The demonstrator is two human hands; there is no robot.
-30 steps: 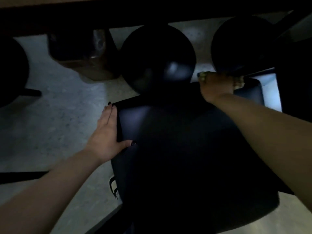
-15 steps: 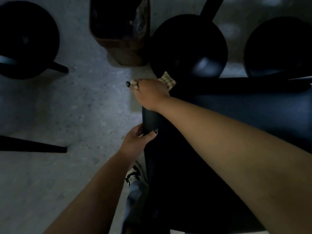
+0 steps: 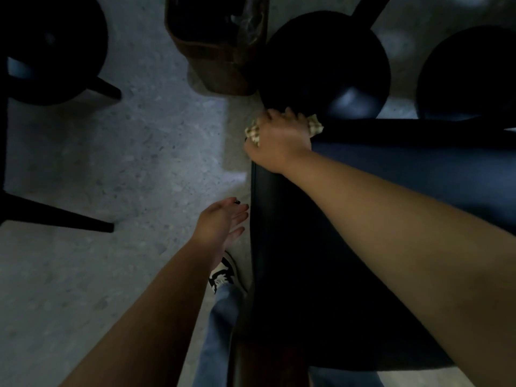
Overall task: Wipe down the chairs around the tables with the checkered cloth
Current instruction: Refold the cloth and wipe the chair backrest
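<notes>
My right hand grips the checkered cloth at the chair top's left corner, its edge running right; left hand hangs open w/ nothing in it.

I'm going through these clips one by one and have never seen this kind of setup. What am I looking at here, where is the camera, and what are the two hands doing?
There is no machine here: a person wears one wide-angle camera on the head, looking down at their own bare arms. The single current picture is that view, and it is dim.

The right hand presses a bunched beige checkered cloth onto the top corner of a dark padded chair, which fills the lower right. The left hand is open with relaxed fingers beside the chair's left edge; whether it touches the edge I cannot tell.

On the speckled grey floor stand round black stools and a brown bin with a plastic liner. Below, a black-and-white sneaker and blue jeans show.
</notes>
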